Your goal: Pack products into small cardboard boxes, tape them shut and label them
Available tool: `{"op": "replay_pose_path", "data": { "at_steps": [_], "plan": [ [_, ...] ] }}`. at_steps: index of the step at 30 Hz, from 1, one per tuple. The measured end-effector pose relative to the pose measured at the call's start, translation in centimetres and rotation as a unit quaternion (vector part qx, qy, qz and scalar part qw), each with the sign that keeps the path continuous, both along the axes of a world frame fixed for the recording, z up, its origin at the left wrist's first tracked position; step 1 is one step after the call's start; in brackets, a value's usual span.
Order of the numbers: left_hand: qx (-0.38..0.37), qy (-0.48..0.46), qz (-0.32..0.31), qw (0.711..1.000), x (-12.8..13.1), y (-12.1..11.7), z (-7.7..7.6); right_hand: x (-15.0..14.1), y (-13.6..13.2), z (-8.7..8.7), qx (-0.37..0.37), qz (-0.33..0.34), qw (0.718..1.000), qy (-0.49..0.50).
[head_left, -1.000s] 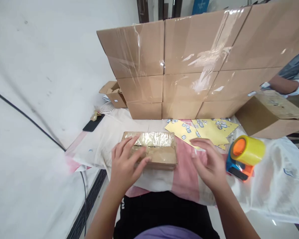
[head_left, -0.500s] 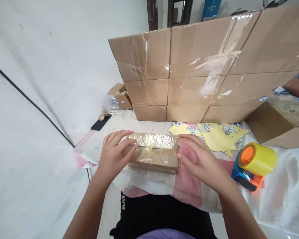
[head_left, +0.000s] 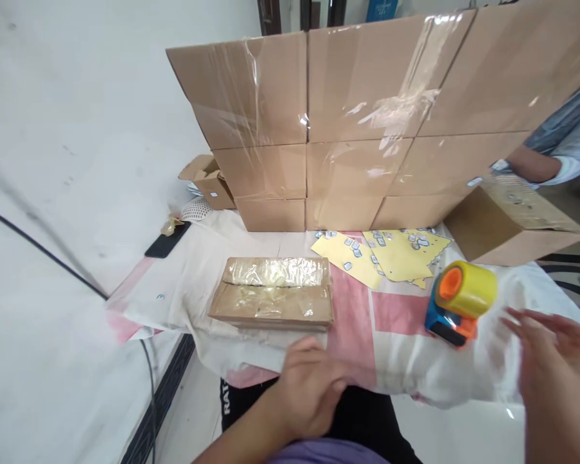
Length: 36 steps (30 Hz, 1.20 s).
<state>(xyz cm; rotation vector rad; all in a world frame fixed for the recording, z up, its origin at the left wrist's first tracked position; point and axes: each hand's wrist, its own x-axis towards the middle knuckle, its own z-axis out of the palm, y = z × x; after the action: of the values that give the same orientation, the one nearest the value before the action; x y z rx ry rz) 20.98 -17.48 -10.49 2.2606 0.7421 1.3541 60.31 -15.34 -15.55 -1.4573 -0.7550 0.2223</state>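
Note:
A small cardboard box (head_left: 270, 301), with shiny clear tape across its top, lies on the cloth-covered table. My left hand (head_left: 309, 386) is just below its front right corner, apart from it. The fingers of that hand are curled, and what they hold, if anything, is hidden. Blurred at the right edge, my right hand (head_left: 555, 354) has its fingers stretched out, with nothing visible in them. Nearest to it is a blue and orange tape dispenser (head_left: 447, 319) carrying a big yellow roll of tape (head_left: 478, 288).
Large taped cartons (head_left: 348, 116) form a wall at the back. Yellow sheets with small labels (head_left: 401, 254) lie before it. An open carton (head_left: 507, 222) stands at the right, near another person's arm (head_left: 536, 164). A black phone (head_left: 168, 240) is at the left edge.
Both hands have let go of the small box. My left hand has come down and right, toward my body; my right hand has swung far right, past the tape dispenser. The view has shifted.

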Motion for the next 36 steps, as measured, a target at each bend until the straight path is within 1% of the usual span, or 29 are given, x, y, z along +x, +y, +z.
{"op": "replay_pose_path", "data": {
  "at_steps": [2, 3, 4, 6, 8, 11, 13, 15, 19, 21, 23, 25, 27, 29, 30, 31, 32, 34, 35, 36],
  "plan": [
    [-0.046, 0.036, -0.067, 0.996, 3.6, 0.4, -1.3, -0.1, 2.0, -0.5, -0.041, 0.031, 0.995, 0.085],
    [-0.063, 0.061, -0.091, 0.992, 5.3, 0.9, -1.8, -0.6, 2.9, -0.7, -0.077, 0.047, 0.991, 0.103],
    [-0.079, 0.087, -0.110, 0.987, 6.8, 1.4, -2.2, -1.4, 3.6, -1.0, -0.103, 0.060, 0.988, 0.102],
    [-0.119, 0.128, -0.130, 0.976, 9.4, 2.8, -3.0, -3.5, 4.4, -1.2, -0.118, 0.071, 0.987, 0.087],
    [-0.168, 0.120, -0.122, 0.971, 11.2, 4.2, -3.7, -5.8, 4.2, -1.0, -0.085, 0.096, 0.988, 0.085],
    [-0.245, 0.051, -0.062, 0.966, 12.5, 5.2, -4.7, -9.3, 2.8, -0.3, -0.023, 0.169, 0.977, 0.129],
    [-0.287, 0.006, -0.035, 0.957, 12.4, 5.1, -5.3, -11.6, 1.7, -0.1, 0.010, 0.201, 0.967, 0.157],
    [-0.330, -0.027, -0.029, 0.943, 11.8, 4.6, -5.6, -13.5, 1.0, -0.5, 0.020, 0.219, 0.962, 0.160],
    [-0.390, -0.071, -0.039, 0.917, 10.0, 3.6, -5.7, -15.8, 0.8, -2.1, -0.008, 0.236, 0.961, 0.143],
    [-0.410, -0.096, -0.039, 0.906, 9.3, 3.4, -5.5, -16.3, 0.9, -2.8, -0.026, 0.237, 0.964, 0.117],
    [-0.424, -0.111, -0.024, 0.899, 9.0, 3.1, -5.3, -16.5, 1.1, -3.1, -0.033, 0.238, 0.966, 0.097],
    [-0.424, -0.111, 0.013, 0.899, 8.8, 2.8, -5.0, -16.5, 1.1, -3.0, -0.035, 0.233, 0.969, 0.071],
    [-0.412, -0.110, 0.046, 0.903, 8.7, 2.4, -4.5, -16.5, 1.1, -2.7, -0.038, 0.217, 0.975, 0.024],
    [-0.403, -0.121, 0.061, 0.905, 8.3, 2.3, -3.8, -16.4, 1.1, -2.5, -0.038, 0.202, 0.978, -0.043],
    [-0.409, -0.129, 0.057, 0.902, 8.1, 2.3, -3.4, -16.4, 1.0, -2.4, -0.035, 0.200, 0.977, -0.072],
    [-0.428, -0.136, 0.043, 0.893, 7.8, 2.4, -2.9, -16.4, 1.0, -2.3, -0.033, 0.202, 0.974, -0.096],
    [-0.459, -0.143, 0.021, 0.877, 7.5, 2.4, -2.5, -16.4, 1.0, -2.3, -0.030, 0.204, 0.972, -0.113],
    [-0.537, -0.158, -0.034, 0.828, 7.0, 2.5, -2.0, -16.5, 1.1, -2.3, -0.025, 0.203, 0.971, -0.124],
    [-0.568, -0.165, -0.052, 0.805, 6.8, 2.5, -2.0, -16.5, 1.1, -2.3, -0.024, 0.202, 0.971, -0.124],
    [-0.587, -0.171, -0.060, 0.789, 6.7, 2.4, -2.0, -16.5, 1.2, -2.3, -0.023, 0.199, 0.972, -0.122]
  ]
}}
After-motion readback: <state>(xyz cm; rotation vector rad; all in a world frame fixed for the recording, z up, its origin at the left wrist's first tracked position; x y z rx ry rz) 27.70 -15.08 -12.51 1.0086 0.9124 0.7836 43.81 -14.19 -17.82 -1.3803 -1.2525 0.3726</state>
